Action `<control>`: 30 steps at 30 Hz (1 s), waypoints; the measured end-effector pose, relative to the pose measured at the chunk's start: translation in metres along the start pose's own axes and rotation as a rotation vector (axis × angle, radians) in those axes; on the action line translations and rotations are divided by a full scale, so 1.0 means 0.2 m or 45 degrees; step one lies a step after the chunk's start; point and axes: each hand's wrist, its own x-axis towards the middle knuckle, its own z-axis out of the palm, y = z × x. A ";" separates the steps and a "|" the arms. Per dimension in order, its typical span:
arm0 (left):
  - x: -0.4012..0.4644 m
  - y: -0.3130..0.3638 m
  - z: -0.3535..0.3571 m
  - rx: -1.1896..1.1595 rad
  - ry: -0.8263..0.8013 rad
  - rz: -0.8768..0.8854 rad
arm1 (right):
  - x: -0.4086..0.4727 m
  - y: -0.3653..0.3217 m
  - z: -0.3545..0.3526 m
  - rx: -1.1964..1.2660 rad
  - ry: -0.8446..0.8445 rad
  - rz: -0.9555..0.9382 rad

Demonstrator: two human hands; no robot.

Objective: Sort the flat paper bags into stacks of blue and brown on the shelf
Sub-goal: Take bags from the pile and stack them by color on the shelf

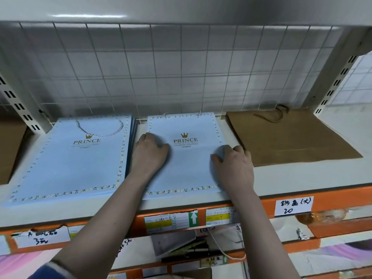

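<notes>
A light blue flat paper bag (pixel 187 164) printed "PRINCE" lies in the middle of the shelf (pixel 332 174). My left hand (pixel 149 154) rests flat on its left edge, fingers pointing to the back. On its right edge lies my right hand (pixel 233 164), fingers bent over the paper. To the left sits a stack of blue bags (pixel 70 162) with a rope handle on top. A brown paper bag (pixel 289 137) lies flat at the right, its handle toward the wire grid.
A wire grid (pixel 181 67) backs the shelf and a shelf board runs overhead. The orange front rail (pixel 342 200) carries paper labels. A cardboard box (pixel 10 146) stands at far left. Lower shelves hold pens, cords and pink items.
</notes>
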 end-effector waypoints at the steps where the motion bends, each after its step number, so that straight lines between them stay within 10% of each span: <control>1: 0.01 0.00 0.00 0.019 -0.016 -0.008 | 0.01 0.00 0.00 0.009 -0.006 -0.002; 14: 0.06 0.02 0.00 0.106 -0.092 -0.023 | 0.08 -0.02 0.01 0.001 -0.057 -0.017; 30: -0.16 -0.14 -0.41 0.510 0.296 0.135 | -0.13 -0.32 0.01 0.015 -0.028 -0.240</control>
